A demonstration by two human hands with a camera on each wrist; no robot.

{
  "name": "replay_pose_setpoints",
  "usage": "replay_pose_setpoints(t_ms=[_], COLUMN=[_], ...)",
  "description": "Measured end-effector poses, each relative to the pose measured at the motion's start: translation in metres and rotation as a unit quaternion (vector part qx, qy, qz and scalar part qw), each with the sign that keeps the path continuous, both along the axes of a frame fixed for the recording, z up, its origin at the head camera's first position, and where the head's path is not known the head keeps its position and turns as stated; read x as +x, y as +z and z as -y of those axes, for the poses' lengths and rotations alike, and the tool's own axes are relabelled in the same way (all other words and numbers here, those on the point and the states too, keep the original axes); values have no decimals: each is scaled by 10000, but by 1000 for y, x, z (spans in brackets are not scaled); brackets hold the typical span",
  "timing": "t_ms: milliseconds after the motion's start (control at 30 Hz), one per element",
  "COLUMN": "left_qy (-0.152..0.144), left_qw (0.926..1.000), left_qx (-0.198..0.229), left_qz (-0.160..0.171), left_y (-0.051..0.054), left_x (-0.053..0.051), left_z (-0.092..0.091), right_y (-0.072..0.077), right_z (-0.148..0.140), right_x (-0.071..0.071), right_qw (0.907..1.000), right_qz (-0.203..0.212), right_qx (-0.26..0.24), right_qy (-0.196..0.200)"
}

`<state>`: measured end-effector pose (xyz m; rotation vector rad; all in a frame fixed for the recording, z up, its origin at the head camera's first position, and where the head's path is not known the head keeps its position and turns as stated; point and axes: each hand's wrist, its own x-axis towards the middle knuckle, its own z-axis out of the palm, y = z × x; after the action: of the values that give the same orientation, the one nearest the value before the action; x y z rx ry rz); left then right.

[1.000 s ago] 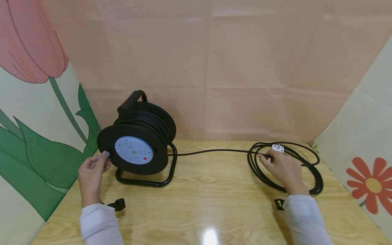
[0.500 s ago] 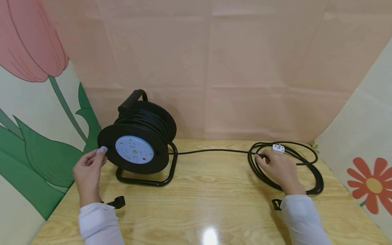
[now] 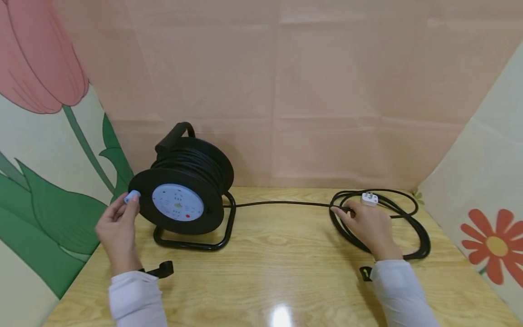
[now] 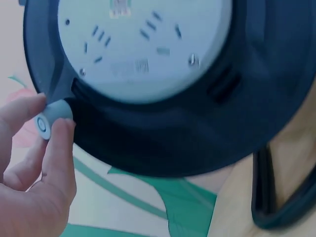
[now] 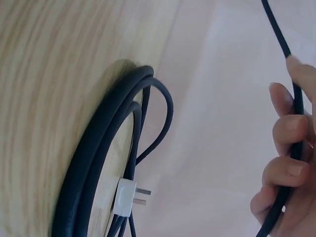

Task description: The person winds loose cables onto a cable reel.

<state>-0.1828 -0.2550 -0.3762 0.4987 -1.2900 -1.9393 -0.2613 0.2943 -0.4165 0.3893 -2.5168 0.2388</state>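
Note:
A black cable reel [image 3: 189, 165] stands on a tubular frame on the left of the table, its pale socket panel [image 3: 177, 202] facing me. Fingertips and thumb of my left hand [image 3: 119, 231] pinch the light grey crank knob [image 4: 58, 113] at the reel's rim. A black cable [image 3: 282, 202] runs from the reel across to a loose coil [image 3: 422, 238] on the right. My right hand [image 3: 369, 227] holds that cable over the coil, fingers curled round it in the right wrist view. A white plug [image 5: 125, 197] lies with the coil, its metal pins showing.
The wooden table [image 3: 282, 268] reaches back to a pink backdrop [image 3: 278, 91]. Printed flower panels flank it at left and right. A black strap end [image 3: 163, 270] shows beside the left wrist, another black piece [image 3: 365, 273] by the right.
The knob has moved up and left along its arc with my left hand, and the panel's red dot has shifted left and down. My right hand has slid slightly left with the cable.

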Motion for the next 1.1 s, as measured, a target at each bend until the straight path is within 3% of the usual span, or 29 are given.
replay_pose_setpoints(t_ms=[100,200,333,500,733,967,1100], left_qy=[-6,-44,-58,-35,-104,-158,-203], left_qw=[9993,9991,9993,9982,9973,9938,9925], left_qx=[205,228,221,264,144,83,51], left_qz=[-310,-350,-308,-545,-713,-1098,-1203], left_y=[3,7,12,16,23,27,29], left_x=[-1,-2,-2,-4,-6,-8,-7], left_z=[-5,-11,-18,-24,-36,-47,-50], right_y=[0,0,-2,-3,-1,-2,-3], right_z=[4,7,8,5,9,6,6], right_x=[0,-1,-2,-4,-5,-4,-5], right_qw=[9997,9994,9994,9984,9994,9986,9998], right_qz=[-40,-97,-229,-539,-167,-493,-173], right_qx=[39,71,46,130,-17,105,-66], right_qy=[226,339,271,106,292,-137,124])
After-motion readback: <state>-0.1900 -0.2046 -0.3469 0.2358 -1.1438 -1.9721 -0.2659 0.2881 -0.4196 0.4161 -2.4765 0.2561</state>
